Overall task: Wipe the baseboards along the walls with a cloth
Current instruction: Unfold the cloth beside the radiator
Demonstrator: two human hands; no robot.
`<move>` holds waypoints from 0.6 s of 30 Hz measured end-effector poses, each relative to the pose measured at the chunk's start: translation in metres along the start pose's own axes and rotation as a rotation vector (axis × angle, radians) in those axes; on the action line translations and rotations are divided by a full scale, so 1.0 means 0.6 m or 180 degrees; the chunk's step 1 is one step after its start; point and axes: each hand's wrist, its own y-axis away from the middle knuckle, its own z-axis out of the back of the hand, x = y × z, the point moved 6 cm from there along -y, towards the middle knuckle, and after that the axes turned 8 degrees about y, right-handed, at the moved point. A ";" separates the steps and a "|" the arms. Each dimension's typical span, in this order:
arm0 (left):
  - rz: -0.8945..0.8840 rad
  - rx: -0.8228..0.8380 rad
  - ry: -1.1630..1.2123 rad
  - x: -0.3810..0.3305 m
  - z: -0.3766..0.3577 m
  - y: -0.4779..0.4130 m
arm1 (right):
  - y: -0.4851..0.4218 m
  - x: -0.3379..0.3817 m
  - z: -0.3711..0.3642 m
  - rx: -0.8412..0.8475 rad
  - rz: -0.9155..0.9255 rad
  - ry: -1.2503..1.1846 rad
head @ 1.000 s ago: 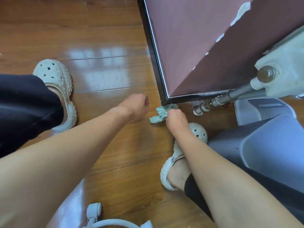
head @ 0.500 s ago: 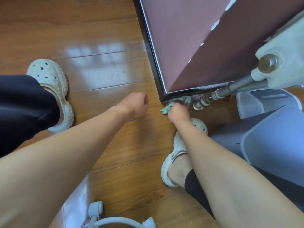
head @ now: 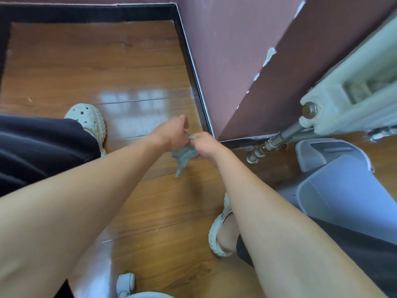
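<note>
Both hands met low over the wooden floor (head: 107, 61), just beside the outer corner of the black baseboard (head: 193, 78). The left hand (head: 171, 134) pinched the upper end of the teal cloth (head: 184, 153), while the right hand (head: 206, 145) gripped its bunched middle. A loose tail of the cloth hung toward the floorboards, apart from the baseboard.

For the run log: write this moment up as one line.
left hand: grips cloth | right hand: grips cloth | cloth: bunched between hands, tail hanging, clear of baseboard | baseboard: at wall corner, untouched
</note>
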 end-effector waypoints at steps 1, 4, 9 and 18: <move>0.0014 -0.0154 0.0121 -0.002 0.023 0.003 | 0.009 0.014 0.012 -0.0060 -0.0002 -0.0169; 0.0222 -0.0631 0.0650 -0.003 0.092 0.019 | 0.035 0.059 0.047 -0.0433 0.0094 -0.0392; 0.0135 -0.0823 0.1310 -0.033 0.160 0.043 | 0.088 0.132 0.086 -0.1037 0.0403 -0.0495; -0.0599 -0.0766 0.0182 -0.102 0.240 0.101 | 0.177 0.197 0.097 -0.0667 0.0907 -0.0444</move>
